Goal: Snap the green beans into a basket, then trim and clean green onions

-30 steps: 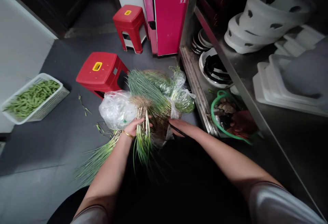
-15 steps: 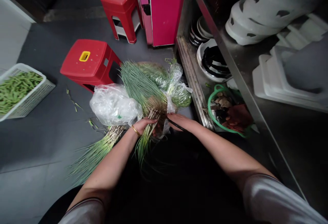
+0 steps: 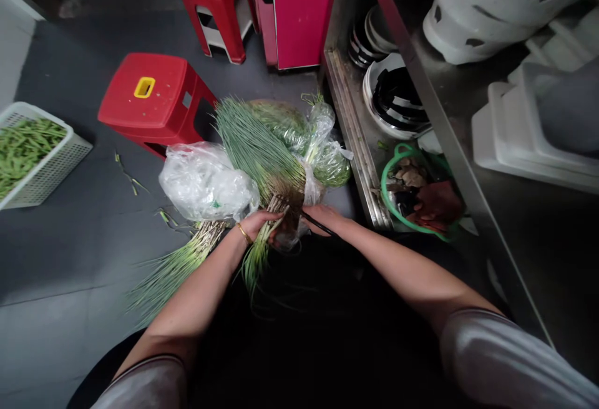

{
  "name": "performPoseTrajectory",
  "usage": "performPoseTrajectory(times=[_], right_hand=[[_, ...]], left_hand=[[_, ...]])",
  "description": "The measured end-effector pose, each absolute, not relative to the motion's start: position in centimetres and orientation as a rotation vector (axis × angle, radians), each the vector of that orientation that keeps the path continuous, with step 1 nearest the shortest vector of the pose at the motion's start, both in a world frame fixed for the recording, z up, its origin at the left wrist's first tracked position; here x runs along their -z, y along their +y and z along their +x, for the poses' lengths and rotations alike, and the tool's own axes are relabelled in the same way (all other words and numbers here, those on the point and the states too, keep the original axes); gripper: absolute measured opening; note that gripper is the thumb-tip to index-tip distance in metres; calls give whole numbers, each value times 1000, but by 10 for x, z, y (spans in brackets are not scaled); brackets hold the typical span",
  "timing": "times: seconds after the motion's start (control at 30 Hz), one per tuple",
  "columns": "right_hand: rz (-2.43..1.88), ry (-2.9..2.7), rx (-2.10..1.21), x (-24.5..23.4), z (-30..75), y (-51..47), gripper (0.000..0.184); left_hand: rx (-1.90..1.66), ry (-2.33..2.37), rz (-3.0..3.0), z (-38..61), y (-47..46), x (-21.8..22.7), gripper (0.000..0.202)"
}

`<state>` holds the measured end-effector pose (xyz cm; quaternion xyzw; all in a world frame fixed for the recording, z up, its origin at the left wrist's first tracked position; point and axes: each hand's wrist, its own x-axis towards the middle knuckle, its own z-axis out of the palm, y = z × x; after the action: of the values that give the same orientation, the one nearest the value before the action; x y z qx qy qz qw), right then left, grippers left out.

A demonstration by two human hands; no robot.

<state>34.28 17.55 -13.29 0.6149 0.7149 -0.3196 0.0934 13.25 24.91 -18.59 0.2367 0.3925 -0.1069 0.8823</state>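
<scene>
My left hand [image 3: 256,225], with a gold bracelet at the wrist, is closed round a small bunch of scallions [image 3: 256,262], green tops hanging toward me. My right hand [image 3: 322,217], a dark band at its wrist, is closed beside the brown roots; its fingertips are hidden, so what they pinch cannot be made out. Just beyond lies a large pile of scallions [image 3: 255,144], roots toward me. A clear plastic bag [image 3: 206,181] sits left of it, over the pale ends of another scallion bunch [image 3: 175,272] on the floor. Bagged greens [image 3: 330,163] lie to the right.
Red stools [image 3: 140,94] stand ahead, near a pink cabinet [image 3: 304,16]. A white basket of green beans [image 3: 70,153] is at far left. On my right, a steel shelf [image 3: 437,110] holds stacked bowls and white containers [image 3: 524,128]; a green-rimmed basket [image 3: 384,191] sits low.
The camera view has shifted slightly, so the stools and floor sit higher in the picture. Both hands stay together at the roots; fewer stalks show at the left hand.
</scene>
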Motion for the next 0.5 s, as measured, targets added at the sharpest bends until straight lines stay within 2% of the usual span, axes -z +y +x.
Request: performPoseTrajectory(times=[0.13, 0.3, 0.5], right_hand=[[1774, 2075, 1006, 152, 339, 166, 26], [1683, 2151, 1232, 169, 343, 165, 29], [1679, 1984, 1162, 163, 332, 161, 24]], left_hand=[[250, 767, 441, 125, 240, 208, 38], [268, 785, 533, 132, 219, 220, 32], [267, 835, 522, 135, 200, 220, 27]])
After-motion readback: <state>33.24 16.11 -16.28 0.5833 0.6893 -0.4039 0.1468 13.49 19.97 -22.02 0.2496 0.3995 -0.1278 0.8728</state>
